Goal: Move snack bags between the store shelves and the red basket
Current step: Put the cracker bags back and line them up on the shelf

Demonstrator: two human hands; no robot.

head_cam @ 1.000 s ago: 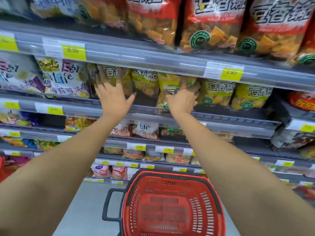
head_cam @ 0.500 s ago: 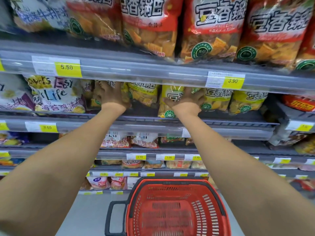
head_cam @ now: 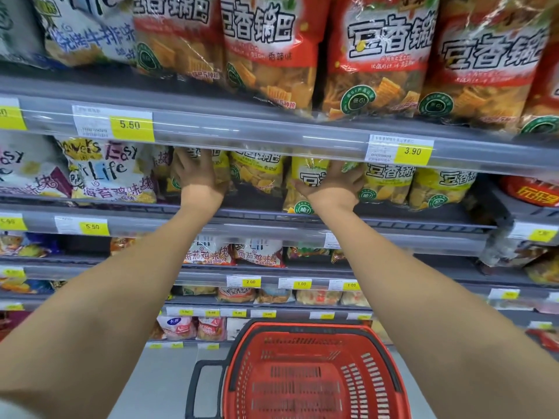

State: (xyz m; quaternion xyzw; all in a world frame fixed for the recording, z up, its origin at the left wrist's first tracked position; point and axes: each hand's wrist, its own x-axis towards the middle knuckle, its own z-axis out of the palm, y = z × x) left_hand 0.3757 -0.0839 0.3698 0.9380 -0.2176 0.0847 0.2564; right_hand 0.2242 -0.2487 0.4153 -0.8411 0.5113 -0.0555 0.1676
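My left hand [head_cam: 198,179] and right hand [head_cam: 332,184] rest on glossy yellow plastic snack bags [head_cam: 305,179]; whether they grip, I cannot tell. Slick film could slip, missing the red plastic basket [head_cam: 302,328].

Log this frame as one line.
left hand: on leftmost yellow bag, grip unclear | right hand: grips front yellow bag | red basket: empty, below

The middle shelf's opening is closed in above by the grey price rail [head_cam: 272,133] of the shelf overhead, behind which the tops of the yellow snack bags [head_cam: 387,182] are hidden. These bags are packed side by side, with white snack bags [head_cam: 112,173] just beside them on the left. A dark free strip of shelf is left between the left hand [head_cam: 196,176] and right hand [head_cam: 332,187]. The red basket [head_cam: 302,327] below is left open-mouthed between the forearms.
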